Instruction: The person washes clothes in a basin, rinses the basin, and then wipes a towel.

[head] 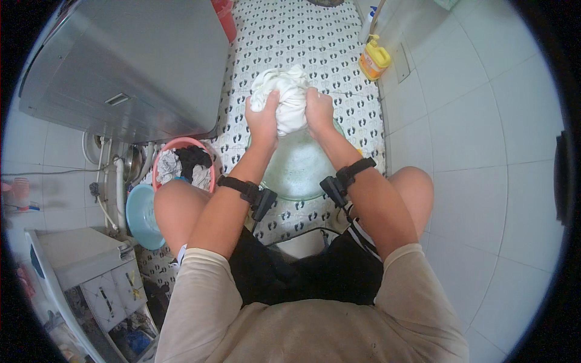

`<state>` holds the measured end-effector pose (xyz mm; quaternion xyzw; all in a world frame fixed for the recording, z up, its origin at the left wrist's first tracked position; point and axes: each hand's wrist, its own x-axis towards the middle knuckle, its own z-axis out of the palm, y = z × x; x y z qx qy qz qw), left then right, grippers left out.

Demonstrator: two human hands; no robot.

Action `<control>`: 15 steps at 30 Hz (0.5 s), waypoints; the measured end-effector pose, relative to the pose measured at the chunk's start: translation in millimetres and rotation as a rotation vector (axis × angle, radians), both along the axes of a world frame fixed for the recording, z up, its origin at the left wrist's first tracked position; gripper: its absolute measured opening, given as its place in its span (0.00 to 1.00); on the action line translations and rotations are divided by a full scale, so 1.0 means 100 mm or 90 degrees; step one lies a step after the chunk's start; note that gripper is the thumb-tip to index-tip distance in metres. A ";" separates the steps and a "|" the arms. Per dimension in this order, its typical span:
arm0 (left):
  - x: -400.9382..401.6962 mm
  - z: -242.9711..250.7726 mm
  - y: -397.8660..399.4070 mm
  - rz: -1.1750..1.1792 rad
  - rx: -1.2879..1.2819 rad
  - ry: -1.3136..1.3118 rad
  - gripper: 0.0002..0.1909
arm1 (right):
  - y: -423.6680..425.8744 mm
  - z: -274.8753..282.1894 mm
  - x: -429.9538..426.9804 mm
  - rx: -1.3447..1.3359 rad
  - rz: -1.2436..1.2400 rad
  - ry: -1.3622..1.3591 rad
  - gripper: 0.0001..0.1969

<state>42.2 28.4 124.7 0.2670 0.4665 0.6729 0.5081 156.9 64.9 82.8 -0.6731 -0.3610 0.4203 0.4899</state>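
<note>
A bunched white cloth is gripped between my two hands, above the far side of a basin. My left hand holds its left side, with the thumb pressed across the front. On the opposite side my right hand has its fingers curled into the fabric. Below them the clear greenish basin holds cloudy, sudsy water. Folds of the cloth hide most of my fingertips and the far rim of the basin.
At left stand a grey washing machine, a pink basin of dark and pale clothes, and a light-blue basin. A yellow pump bottle stands by the tiled wall. A cabinet is at lower left.
</note>
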 end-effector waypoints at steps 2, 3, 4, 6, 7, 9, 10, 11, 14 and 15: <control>-0.02 -0.05 0.02 -0.007 -0.012 -0.008 0.25 | -0.05 0.07 -0.01 0.017 0.005 -0.038 0.24; -0.04 -0.07 0.04 -0.019 -0.004 -0.022 0.25 | -0.07 0.11 -0.01 0.036 0.008 -0.073 0.24; -0.08 -0.08 0.06 -0.028 0.003 -0.037 0.25 | -0.11 0.20 -0.01 0.038 0.009 -0.073 0.24; -0.14 -0.09 0.07 -0.031 -0.005 -0.038 0.26 | -0.22 0.34 0.02 0.092 0.047 -0.079 0.23; -0.15 -0.08 0.07 -0.035 -0.015 -0.040 0.26 | -0.23 0.34 0.06 0.093 0.044 -0.081 0.23; -0.22 -0.07 0.06 -0.050 -0.024 -0.091 0.25 | -0.25 0.38 0.10 0.234 -0.048 -0.205 0.22; -0.25 -0.07 0.05 -0.062 -0.034 -0.139 0.24 | -0.27 0.44 0.14 0.236 -0.047 -0.204 0.22; -0.28 -0.07 0.03 -0.060 -0.032 -0.139 0.24 | -0.29 0.51 0.19 0.213 0.000 -0.175 0.20; -0.24 -0.01 0.00 -0.133 -0.064 -0.226 0.24 | -0.24 0.45 0.29 0.231 0.011 -0.234 0.17; -0.23 -0.05 0.00 -0.192 -0.056 -0.256 0.25 | -0.20 0.39 0.29 0.274 -0.015 -0.315 0.17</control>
